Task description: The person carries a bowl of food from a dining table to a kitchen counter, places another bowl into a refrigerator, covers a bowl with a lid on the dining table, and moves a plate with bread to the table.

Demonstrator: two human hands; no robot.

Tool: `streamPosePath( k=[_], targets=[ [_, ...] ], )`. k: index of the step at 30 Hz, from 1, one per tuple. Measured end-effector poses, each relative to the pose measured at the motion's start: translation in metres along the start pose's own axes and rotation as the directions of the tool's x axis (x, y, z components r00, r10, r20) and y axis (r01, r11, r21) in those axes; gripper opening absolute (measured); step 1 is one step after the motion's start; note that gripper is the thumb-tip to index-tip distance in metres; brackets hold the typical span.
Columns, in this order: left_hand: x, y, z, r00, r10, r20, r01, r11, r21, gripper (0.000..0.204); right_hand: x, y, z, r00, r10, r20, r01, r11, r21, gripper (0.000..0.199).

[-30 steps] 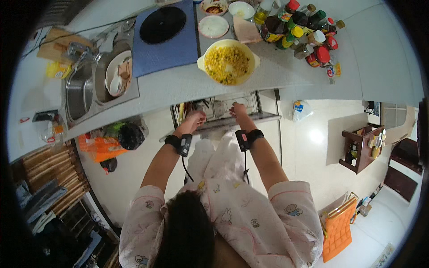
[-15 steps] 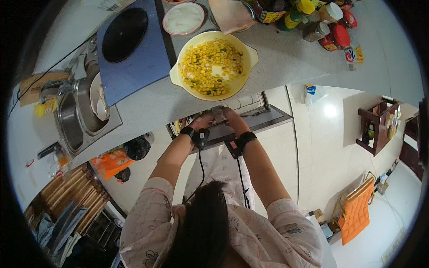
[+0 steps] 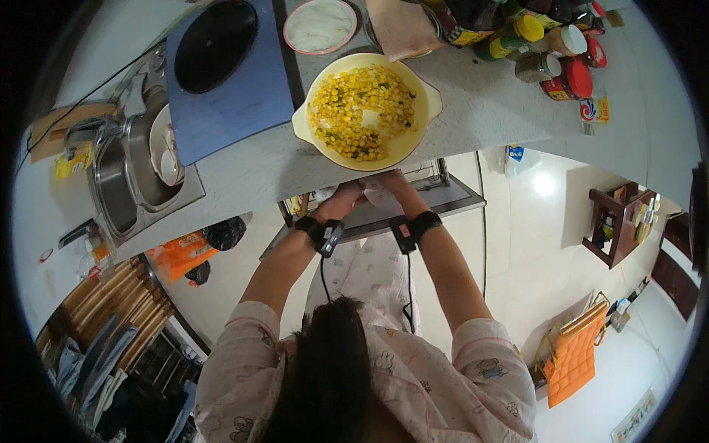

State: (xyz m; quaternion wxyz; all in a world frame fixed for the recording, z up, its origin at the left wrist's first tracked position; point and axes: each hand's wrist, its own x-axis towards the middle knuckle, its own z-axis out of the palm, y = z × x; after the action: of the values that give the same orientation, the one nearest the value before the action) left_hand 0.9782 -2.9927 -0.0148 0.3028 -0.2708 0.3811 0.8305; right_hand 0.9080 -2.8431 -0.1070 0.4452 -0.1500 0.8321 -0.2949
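Both my hands are at the open pull-out drawer (image 3: 443,196) below the counter's front edge. My left hand (image 3: 346,199) is closed at the side of a pale, see-through thing (image 3: 375,193), whose kind I cannot make out. On its other side my right hand (image 3: 395,181) bends in toward it, fingers curled and partly hidden under the counter edge. Above them on the counter stands a cream two-handled dish (image 3: 303,125) of yellow corn kernels (image 3: 362,111) with dark green bits.
Left of the dish lies a blue board with a black disc (image 3: 216,46), then the sink (image 3: 122,184) with bowls. Behind are a pink-rimmed plate (image 3: 320,26) and a covered bowl (image 3: 405,29). Several jars and bottles (image 3: 554,55) crowd the back right. A dark wooden stool (image 3: 617,225) stands right.
My hands stay at the drawer; the right one has gone a little further under the counter edge. The whole view has shifted slightly, so the dish appears further right.
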Motion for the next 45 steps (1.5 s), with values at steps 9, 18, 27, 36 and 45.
streamPosePath(
  k=[9, 18, 27, 36, 45],
  targets=[
    [-0.1, 0.034, 0.057, 0.999, 0.042, 0.026, -0.047, 0.658, 0.752, 0.021, -0.166, -0.127, -0.078, 0.837, 0.352, 0.419, -0.547, 0.56, 0.623, 0.058],
    [-0.232, 0.074, 0.154, 0.897, 0.151, 0.416, -0.424, 0.02, 0.906, 0.018, -0.279, -0.157, -0.069, 0.918, 0.112, 0.381, -0.395, 0.348, 0.85, 0.039],
    [-0.282, 0.059, 0.121, 0.881, 0.473, 0.019, -0.199, 0.335, 0.921, 0.06, -0.335, -0.181, -0.071, 0.99, -0.136, -0.039, 0.082, 0.33, 0.941, 0.059],
    [-0.331, 0.064, 0.126, 0.94, 0.261, 0.218, -0.304, 0.933, 0.195, 0.062, -0.338, -0.209, -0.053, 0.974, -0.229, 0.008, 0.069, 0.329, 0.942, 0.047],
    [-0.322, 0.064, 0.076, 0.978, 0.195, -0.07, -0.186, 0.976, 0.111, 0.058, -0.273, -0.176, -0.107, 0.999, 0.016, -0.033, 0.03, 0.182, 0.983, 0.051]
  ],
)
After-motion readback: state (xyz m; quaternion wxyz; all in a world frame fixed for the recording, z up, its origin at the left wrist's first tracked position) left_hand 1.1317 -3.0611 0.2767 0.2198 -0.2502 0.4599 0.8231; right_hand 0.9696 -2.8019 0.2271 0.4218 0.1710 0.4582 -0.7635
